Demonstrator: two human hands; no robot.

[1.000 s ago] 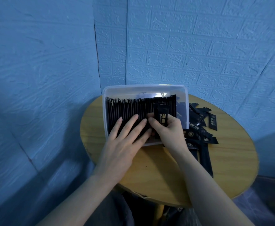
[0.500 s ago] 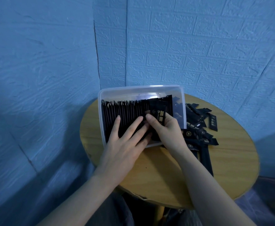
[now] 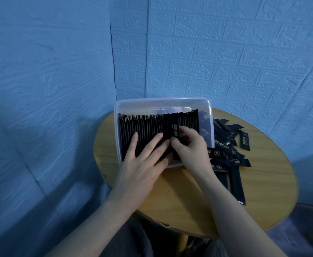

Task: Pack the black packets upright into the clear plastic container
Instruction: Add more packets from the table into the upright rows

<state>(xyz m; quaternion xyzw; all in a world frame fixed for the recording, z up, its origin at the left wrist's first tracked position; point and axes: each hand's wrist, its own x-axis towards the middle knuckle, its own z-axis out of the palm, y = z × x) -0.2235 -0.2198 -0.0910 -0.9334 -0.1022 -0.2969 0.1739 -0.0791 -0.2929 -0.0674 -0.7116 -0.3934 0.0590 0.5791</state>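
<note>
The clear plastic container [image 3: 210, 115] sits at the table's [image 3: 263, 182] far left edge, against the wall corner, and a long row of black packets [image 3: 144, 127] stands on edge across it from its left wall almost to its right wall; the left hand [image 3: 142, 164] lies flat on that row with fingers straight and spread — probably to keep the upright ones from toppling. The right hand [image 3: 191, 147] pinches a single packet [image 3: 173, 125] and works it into a gap right of the row's middle; a loose heap of packets [image 3: 226, 145] waits just beside the container's right wall, handy for that hand.
</note>
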